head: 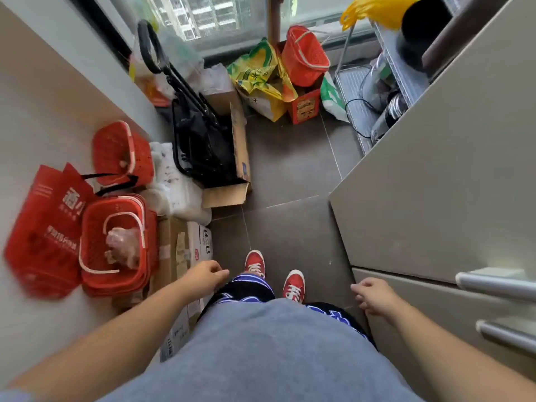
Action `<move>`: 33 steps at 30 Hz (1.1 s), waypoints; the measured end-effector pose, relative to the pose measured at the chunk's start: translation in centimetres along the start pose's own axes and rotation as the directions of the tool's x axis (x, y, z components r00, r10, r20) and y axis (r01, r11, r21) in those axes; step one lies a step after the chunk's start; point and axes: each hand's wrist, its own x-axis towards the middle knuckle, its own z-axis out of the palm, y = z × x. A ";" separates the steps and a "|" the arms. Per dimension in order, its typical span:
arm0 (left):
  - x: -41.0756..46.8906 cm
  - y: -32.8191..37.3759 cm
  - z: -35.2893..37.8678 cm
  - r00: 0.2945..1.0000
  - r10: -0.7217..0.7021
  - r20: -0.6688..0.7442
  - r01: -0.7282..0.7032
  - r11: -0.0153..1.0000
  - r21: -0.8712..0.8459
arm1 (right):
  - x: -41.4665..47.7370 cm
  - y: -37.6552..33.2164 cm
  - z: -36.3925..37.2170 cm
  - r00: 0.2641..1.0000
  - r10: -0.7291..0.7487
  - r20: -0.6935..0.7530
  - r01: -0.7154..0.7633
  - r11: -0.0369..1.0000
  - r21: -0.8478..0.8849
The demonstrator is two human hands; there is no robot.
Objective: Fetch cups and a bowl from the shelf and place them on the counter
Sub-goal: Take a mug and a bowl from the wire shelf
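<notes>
I look straight down at a tiled floor and my red shoes. My left hand (204, 275) hangs at my left side with its fingers loosely curled and nothing in it. At my right side, my right hand (374, 295) is the same: loosely curled and holding nothing, just left of a grey cabinet front. No cup and no bowl can be made out. A wire shelf rack (390, 71) stands at the far right by the window, with dark appliances and cables on its tiers.
Tall grey cabinets with bar handles (493, 282) line the right. Along the left lie red baskets (116, 245), a red paper bag (43, 227), cardboard boxes (240, 158) and a black folding cart (197, 134). Yellow bags and another red basket (304, 56) sit by the window.
</notes>
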 end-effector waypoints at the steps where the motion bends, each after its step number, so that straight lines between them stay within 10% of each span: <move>1: 0.1 -0.4 -0.4 1.000 -0.017 -0.006 0.017 1.000 -0.003 | 1.0 -1.6 0.0 1.000 -0.029 -0.006 0.029 1.000 0.012; 15: 10.3 -1.2 -15.6 0.987 -0.153 -0.047 0.150 0.987 -0.060 | 7.8 -27.9 -0.6 0.971 -0.229 -0.062 0.229 0.973 -0.019; 28: 21.9 20.9 -28.7 0.991 0.127 -0.049 -0.131 0.989 -0.074 | 9.8 -27.5 -9.3 0.981 0.054 -0.188 -0.053 0.999 0.012; 33: 23.3 31.2 -30.9 0.962 0.270 -0.049 -0.270 0.963 0.012 | 11.2 -34.0 -10.8 0.989 -0.073 -0.129 0.074 0.997 0.006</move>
